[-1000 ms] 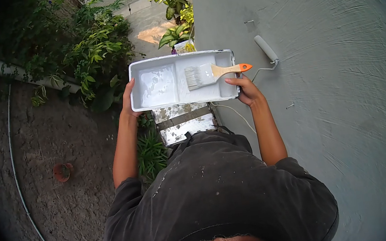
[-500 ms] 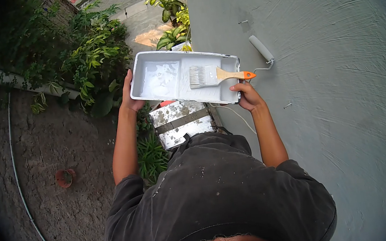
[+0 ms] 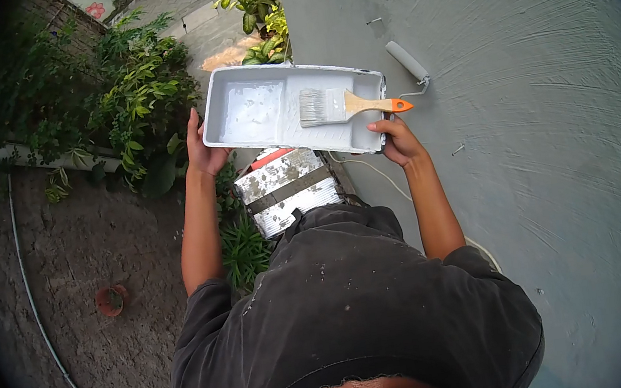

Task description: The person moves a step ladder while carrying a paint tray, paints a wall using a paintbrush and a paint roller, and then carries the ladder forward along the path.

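Note:
A white paint tray [image 3: 362, 137] is held out in front of me between both hands, with wet white paint [image 3: 254, 112] in its deep left end. Across its right part lies a flat paintbrush [image 3: 361, 105] with pale bristles, a wooden handle and an orange tip that juts past the rim. My left hand [image 3: 206, 149] is closed against the tray's left end, some fingers hidden beneath it. At the right end, my right hand [image 3: 399, 140] grips the corner, thumb over the rim. Beyond it, a white paint roller [image 3: 408, 62] is by the grey wall.
The grey textured wall [image 3: 553, 149] rises on my right, with nails [image 3: 458, 149] sticking out. Below the tray is a splattered metal step [image 3: 287, 189]. Leafy plants [image 3: 147, 98], bare soil, a small pot [image 3: 111, 300] and a thin hose [image 3: 39, 320] lie left. A pale cable [image 3: 373, 164] hangs near the wall.
The view has shifted slightly, so the tray, roller and wall nails sit higher in it. More of the metal step shows below the tray. Both hands still hold the tray.

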A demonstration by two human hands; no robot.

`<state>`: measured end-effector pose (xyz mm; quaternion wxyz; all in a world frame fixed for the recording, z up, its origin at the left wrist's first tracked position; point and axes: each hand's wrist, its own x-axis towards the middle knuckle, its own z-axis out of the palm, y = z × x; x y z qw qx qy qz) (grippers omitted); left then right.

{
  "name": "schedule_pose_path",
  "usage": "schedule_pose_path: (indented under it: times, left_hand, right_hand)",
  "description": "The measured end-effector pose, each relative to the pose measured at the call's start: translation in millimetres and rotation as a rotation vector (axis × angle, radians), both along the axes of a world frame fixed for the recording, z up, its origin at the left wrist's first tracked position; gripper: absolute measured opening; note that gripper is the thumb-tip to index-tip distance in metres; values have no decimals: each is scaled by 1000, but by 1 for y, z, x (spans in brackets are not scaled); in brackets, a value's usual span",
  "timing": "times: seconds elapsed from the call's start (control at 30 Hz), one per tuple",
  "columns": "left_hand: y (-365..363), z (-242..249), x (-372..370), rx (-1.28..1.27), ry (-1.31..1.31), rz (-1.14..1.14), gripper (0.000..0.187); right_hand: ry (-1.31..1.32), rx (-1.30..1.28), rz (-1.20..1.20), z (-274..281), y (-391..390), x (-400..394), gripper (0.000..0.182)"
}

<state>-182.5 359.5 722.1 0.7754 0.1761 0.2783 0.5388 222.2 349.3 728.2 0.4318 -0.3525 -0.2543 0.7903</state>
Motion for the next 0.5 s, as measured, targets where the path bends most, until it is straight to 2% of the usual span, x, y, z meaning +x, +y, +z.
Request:
schedule_pose_path:
  times: [0.17, 0.23, 0.4, 0.5]
  left_hand:
    - [-1, -14, 3, -91, 113, 65, 64]
    - [-1, -14, 14, -18, 182, 128, 55]
    - [-4, -27, 31, -49, 94, 118, 52]
    - [-7, -27, 45, -61, 97, 118, 53]
  right_hand:
    - [-54, -13, 12, 7, -3, -1, 58]
    - [-80, 11, -22, 0, -2, 1, 58]
    - [-148, -8, -100, 7, -5, 8, 56]
    - [-309, 77, -144, 17, -8, 13, 48]
